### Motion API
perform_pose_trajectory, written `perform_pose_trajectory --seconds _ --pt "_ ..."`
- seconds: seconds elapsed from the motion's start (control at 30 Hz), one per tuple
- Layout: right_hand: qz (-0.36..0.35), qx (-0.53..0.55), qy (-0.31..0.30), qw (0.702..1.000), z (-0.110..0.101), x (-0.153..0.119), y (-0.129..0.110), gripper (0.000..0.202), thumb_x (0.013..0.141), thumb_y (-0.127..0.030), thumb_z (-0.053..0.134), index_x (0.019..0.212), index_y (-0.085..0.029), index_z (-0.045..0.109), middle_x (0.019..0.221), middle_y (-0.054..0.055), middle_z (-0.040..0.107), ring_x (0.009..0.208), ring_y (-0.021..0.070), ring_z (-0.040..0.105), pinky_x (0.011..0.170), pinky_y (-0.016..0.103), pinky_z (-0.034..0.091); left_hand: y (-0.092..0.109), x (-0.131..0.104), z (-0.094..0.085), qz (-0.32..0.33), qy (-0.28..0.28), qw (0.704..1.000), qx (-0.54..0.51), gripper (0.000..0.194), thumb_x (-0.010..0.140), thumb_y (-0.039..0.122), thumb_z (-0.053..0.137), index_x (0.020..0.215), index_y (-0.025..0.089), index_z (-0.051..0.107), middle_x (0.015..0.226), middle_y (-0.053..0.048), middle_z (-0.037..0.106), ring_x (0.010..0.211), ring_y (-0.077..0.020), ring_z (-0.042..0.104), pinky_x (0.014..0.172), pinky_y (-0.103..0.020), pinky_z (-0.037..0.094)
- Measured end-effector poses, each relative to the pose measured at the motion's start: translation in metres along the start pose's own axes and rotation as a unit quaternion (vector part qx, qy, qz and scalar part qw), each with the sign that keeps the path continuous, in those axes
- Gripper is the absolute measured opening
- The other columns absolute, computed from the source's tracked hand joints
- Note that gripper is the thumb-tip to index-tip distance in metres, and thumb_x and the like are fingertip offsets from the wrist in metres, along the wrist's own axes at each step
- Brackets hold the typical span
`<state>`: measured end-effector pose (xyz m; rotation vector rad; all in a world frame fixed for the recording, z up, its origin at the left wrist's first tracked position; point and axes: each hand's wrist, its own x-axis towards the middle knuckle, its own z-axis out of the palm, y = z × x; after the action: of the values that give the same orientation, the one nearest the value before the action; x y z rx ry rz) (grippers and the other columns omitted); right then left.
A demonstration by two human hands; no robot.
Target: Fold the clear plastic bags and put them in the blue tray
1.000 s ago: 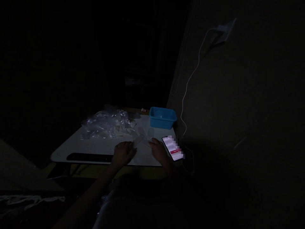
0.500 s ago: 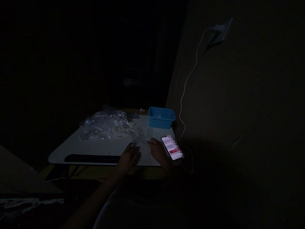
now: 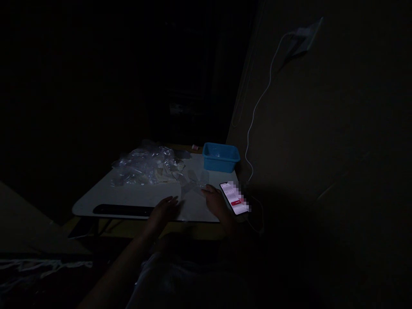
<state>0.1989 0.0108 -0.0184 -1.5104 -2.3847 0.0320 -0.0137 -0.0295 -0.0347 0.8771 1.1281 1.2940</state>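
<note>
In the dim head view a thin clear plastic bag [image 3: 192, 183] lies between my hands above the white table [image 3: 131, 195]. My right hand [image 3: 215, 201] has its fingers pinched at the bag's right side. My left hand [image 3: 165, 209] is at the table's front edge, left of the bag, its fingers stretched out and apart from one another. Darkness blurs its fingertips, and I see nothing held in them. A heap of crumpled clear plastic [image 3: 146, 165] with some pale pieces lies farther back on the left.
A blue plastic basin [image 3: 219, 164] stands at the back right corner. Beside my right hand lies a lit phone [image 3: 233, 198]. A white cable [image 3: 257, 105] hangs from a wall socket. A small pinkish spool-like thing [image 3: 195, 147] sits behind the table; a black strip [image 3: 122, 209] runs along its front.
My left hand has moved left and toward me, away from the bag. The right hand stays by the bag. The whole view has shifted slightly.
</note>
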Motion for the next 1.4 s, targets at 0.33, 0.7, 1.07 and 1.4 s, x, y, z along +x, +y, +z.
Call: perform_pose_trajectory --seconds 0.33,0.7,1.07,1.4 --pt "0.006 -0.002 -0.001 1.0 0.0 0.0 0.0 0.047 0.073 -0.006 0.037 0.115 -0.02 0.054 0.126 0.006 0.046 0.115 0.0161 0.04 0.092 0.028 0.032 0.009 0.011 0.012 -0.072 -0.01 0.996 0.06 0.029 0.06 0.032 0.062 0.086 0.019 0.054 0.073 -0.004 0.067 0.073 -0.021 0.063 0.062 -0.03 0.047" --pt "0.012 -0.003 -0.012 1.0 -0.003 0.0 -0.001 0.047 0.072 -0.006 0.039 0.114 -0.021 0.054 0.127 0.006 0.045 0.115 0.0161 0.04 0.092 0.029 0.032 0.011 -0.047 0.028 0.045 -0.032 0.968 0.245 0.029 0.056 0.044 0.055 0.063 0.017 0.059 0.065 -0.004 0.065 0.06 -0.0177 0.059 0.045 -0.023 0.036" --pt "0.008 0.013 -0.007 1.0 -0.004 -0.001 -0.001 0.046 0.073 -0.007 0.04 0.114 -0.022 0.054 0.127 0.005 0.045 0.114 0.0152 0.04 0.093 0.028 0.031 -0.024 -0.057 0.024 -0.111 -0.033 0.968 0.222 0.051 0.053 0.064 0.052 0.061 0.014 0.057 0.045 0.0 0.055 0.035 -0.011 0.048 0.036 -0.021 0.03" --pt "0.027 0.026 0.005 0.999 0.0 0.002 -0.001 0.045 0.071 -0.005 0.04 0.11 -0.02 0.057 0.125 0.005 0.048 0.112 0.0145 0.043 0.094 0.026 0.033 -0.019 -0.045 0.03 -0.002 -0.007 0.97 0.245 0.037 0.064 0.053 0.048 0.059 0.017 0.051 0.045 0.003 0.05 0.038 -0.0109 0.049 0.039 -0.021 0.035"
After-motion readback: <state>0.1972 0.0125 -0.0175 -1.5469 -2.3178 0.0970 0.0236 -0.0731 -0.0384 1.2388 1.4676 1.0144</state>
